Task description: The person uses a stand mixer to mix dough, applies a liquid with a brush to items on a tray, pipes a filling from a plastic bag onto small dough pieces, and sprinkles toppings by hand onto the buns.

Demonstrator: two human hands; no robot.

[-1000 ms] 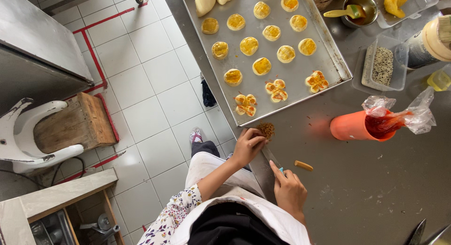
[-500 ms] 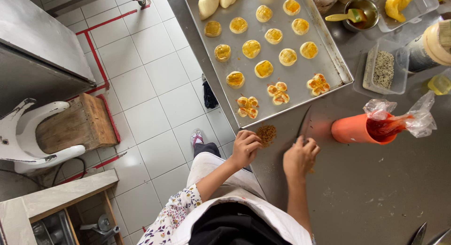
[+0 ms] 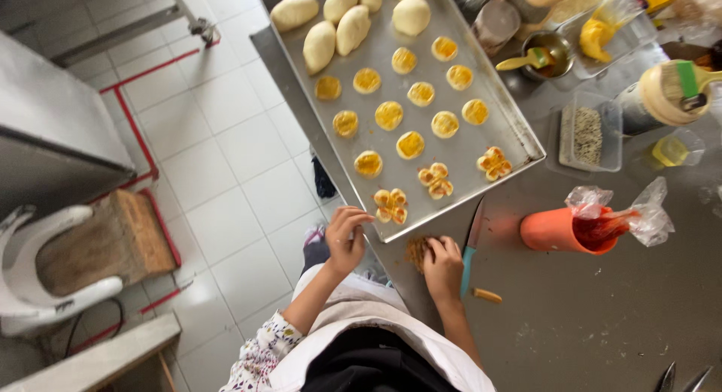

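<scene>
Your left hand (image 3: pixel 347 238) hangs off the edge of the steel table (image 3: pixel 602 317), fingers loosely curled and holding nothing, just below the near corner of the baking tray (image 3: pixel 519 132). On that tray, a flower-cut pastry (image 3: pixel 391 205) sits closest to that hand, with round glazed pastries and plain dough rolls farther up. Your right hand (image 3: pixel 442 265) rests on the table, fingertips bent down onto a small brown crumbly piece of dough (image 3: pixel 417 250). Just to its right lies a knife with a teal handle (image 3: pixel 469 249), then a small tan scrap (image 3: pixel 487 295). Farther right an orange cup (image 3: pixel 558 231) lined with a plastic bag lies on its side.
</scene>
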